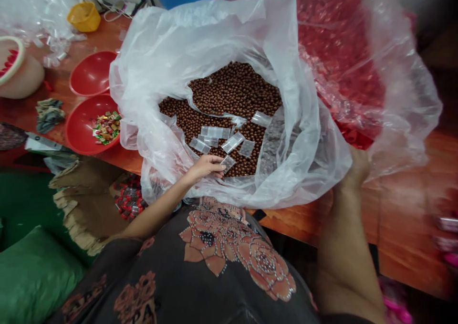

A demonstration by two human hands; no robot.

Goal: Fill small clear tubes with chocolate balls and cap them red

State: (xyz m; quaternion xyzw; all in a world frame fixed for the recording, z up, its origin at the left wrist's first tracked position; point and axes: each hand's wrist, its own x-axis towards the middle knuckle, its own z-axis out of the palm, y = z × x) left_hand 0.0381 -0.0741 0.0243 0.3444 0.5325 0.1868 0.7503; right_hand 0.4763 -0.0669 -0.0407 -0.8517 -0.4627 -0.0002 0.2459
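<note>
My left hand (207,166) pinches a small clear plastic box (228,163) at the near edge of a large white plastic bag (157,52). The bag lies open, its rim folded outward, and holds a mass of small round brown balls (236,88). Several similar clear boxes (232,142) rest on top of the balls. To the right, my right hand (359,165) reaches to the near edge of a clear bag (404,99) full of shiny red pieces (343,47). Its fingers are hidden by the bag and the red pieces.
On the orange table (408,195), two red bowls (80,133) stand left of the bag, the nearer with wrapped sweets (106,127). Beyond are a white bucket (30,78), a yellow basket (84,17) and a cloth (50,115). Below left is an open carton (86,204).
</note>
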